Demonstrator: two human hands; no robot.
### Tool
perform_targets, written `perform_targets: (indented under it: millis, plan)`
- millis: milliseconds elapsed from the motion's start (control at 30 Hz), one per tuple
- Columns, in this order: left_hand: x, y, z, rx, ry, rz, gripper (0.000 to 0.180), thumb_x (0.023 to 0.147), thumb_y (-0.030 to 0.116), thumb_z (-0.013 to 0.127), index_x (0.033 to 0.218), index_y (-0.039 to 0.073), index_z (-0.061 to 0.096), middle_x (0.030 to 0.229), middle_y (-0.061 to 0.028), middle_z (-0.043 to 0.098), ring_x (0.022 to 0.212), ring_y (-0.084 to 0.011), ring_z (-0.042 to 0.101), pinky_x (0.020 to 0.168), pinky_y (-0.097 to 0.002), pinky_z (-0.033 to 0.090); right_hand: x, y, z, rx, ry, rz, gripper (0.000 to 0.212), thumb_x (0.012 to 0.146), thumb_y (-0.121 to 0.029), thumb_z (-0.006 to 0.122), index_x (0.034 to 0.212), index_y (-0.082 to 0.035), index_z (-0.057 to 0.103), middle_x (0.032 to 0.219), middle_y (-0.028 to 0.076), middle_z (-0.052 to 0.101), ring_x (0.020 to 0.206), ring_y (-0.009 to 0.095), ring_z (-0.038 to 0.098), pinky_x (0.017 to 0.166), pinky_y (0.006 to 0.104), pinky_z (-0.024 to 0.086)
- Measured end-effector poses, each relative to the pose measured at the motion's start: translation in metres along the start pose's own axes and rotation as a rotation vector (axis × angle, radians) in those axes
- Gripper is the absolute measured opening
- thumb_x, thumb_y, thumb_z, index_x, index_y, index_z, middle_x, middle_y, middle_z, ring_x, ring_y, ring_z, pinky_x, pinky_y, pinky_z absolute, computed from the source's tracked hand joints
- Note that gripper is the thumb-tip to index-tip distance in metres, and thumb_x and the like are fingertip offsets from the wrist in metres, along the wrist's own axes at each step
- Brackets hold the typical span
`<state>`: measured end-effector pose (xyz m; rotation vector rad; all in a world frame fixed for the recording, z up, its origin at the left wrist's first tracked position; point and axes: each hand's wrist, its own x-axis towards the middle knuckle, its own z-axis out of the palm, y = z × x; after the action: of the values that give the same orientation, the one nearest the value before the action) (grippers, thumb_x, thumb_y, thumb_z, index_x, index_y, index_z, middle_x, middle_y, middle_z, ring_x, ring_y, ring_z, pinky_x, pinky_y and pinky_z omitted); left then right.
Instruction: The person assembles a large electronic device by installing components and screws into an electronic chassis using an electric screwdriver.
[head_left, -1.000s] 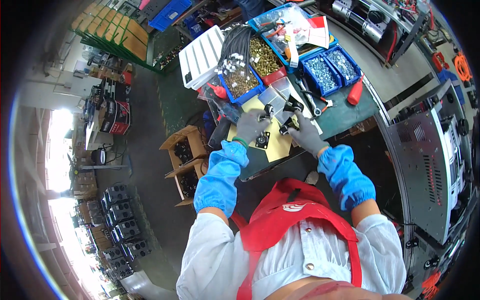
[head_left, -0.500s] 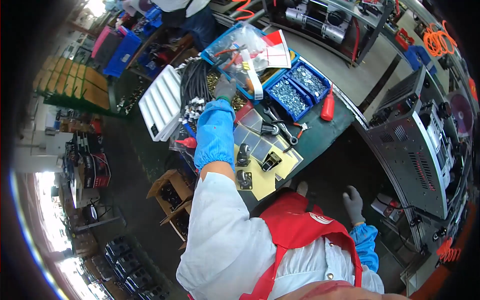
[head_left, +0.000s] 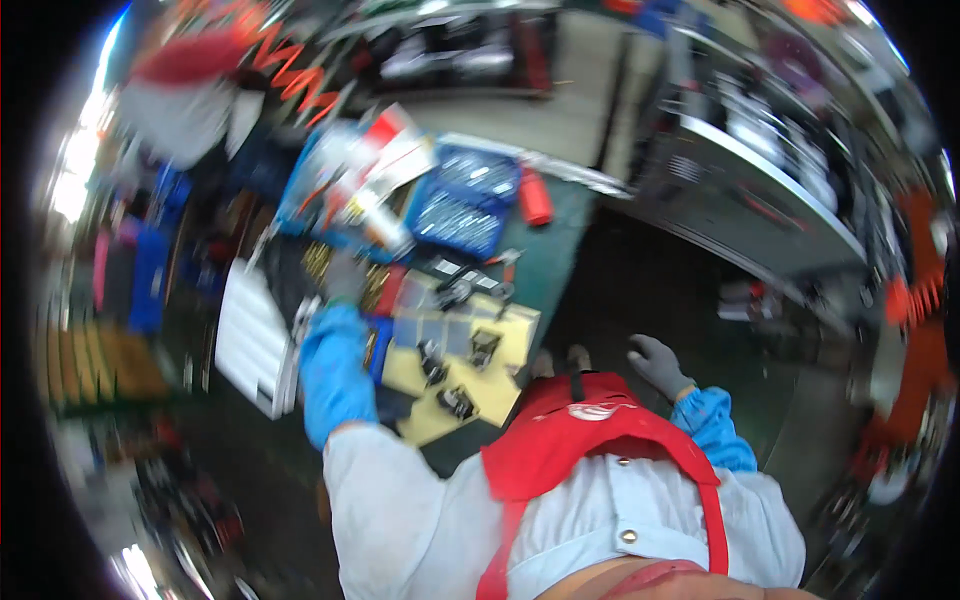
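Note:
My left hand point(head_left: 345, 278), in a grey glove and blue sleeve cover, reaches down to a bin of small brass-coloured parts point(head_left: 376, 288). Motion blur smears its fingers, so I cannot tell what they hold. My right hand point(head_left: 658, 366), also gloved, hangs beside the red apron with thumb and fingers apart, holding nothing. On yellow sheets point(head_left: 512, 335) near the left forearm lie black casters point(head_left: 485, 348). Wrenches point(head_left: 470, 283) rest just beyond them. Blue bins point(head_left: 462, 215) of silvery fasteners stand to the right of the left hand.
A white ridged panel point(head_left: 252, 340) leans at the bench's left. Behind the bins is a blue tray point(head_left: 290, 205) with plastic bags and papers. A red bottle point(head_left: 535, 197) stands by the bench edge. A grey machine housing point(head_left: 740, 190) is at the right; another person point(head_left: 185, 110) is far left.
The whole view has swung, so the bench now appears farther left and the picture is blurred. My left hand remains at the brass-coloured parts; the right still hangs free.

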<state>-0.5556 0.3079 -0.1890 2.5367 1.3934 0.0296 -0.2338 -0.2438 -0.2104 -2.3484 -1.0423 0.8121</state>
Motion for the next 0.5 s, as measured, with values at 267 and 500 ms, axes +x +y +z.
perform_targets:
  millis: [267,500]
  plan:
    - [0.003,-0.027,0.017,-0.454,0.076,-0.172,0.022,0.080,0.006,0.058,0.100,0.002,0.067,0.089,-0.0153,0.068,0.082,-0.0294,0.065,0.075,-0.0380,0.052,-0.061,0.042,-0.044,-0.045,0.138,0.254,0.036,0.087,-0.027,0.055,0.116,-0.007,0.062,0.113,0.019,0.065,0.104,0.037,0.061,0.090,0.0445,0.049]
    - [-0.042,-0.024,0.022,-0.977,0.612,0.303,0.022,0.091,0.002,0.054,0.112,-0.006,0.057,0.089,-0.0062,0.055,0.068,-0.0092,0.051,0.048,-0.0181,0.041,-0.090,0.099,-0.141,0.000,0.454,0.213,0.032,0.084,-0.023,0.056,0.109,-0.004,0.064,0.102,0.020,0.067,0.097,0.037,0.064,0.086,0.0431,0.051]
